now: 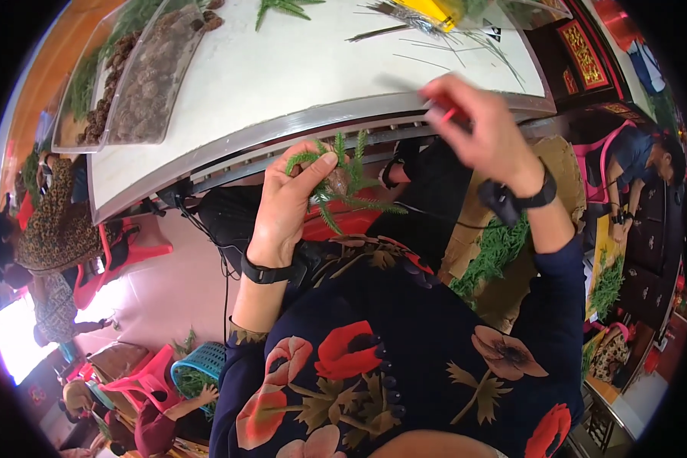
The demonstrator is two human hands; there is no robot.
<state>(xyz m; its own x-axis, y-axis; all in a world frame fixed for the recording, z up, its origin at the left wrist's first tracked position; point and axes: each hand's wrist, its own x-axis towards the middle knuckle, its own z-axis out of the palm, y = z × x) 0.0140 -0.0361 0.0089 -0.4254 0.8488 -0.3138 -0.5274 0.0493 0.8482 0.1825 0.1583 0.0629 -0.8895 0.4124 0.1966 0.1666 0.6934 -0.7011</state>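
Observation:
My left hand (280, 202) pinches a green artificial pine sprig (354, 201) between thumb and fingers, just past the table's near edge. Its needled branches spread outward, and a brownish lump, perhaps a pine cone, sits at their middle, partly under my thumb. To the right, raised near the table edge, my right hand (490, 137) is closed around a red-handled tool (450, 114). Motion smears this tool and its grey tip, so its exact kind is unclear.
On the white table (282, 72) stand clear bins of pine cones (154, 84) at the left. Loose wire stems (466, 49) and a yellow item (431, 11) lie at the far right. A cardboard box (546, 259) with greenery is beside me. Other people work around.

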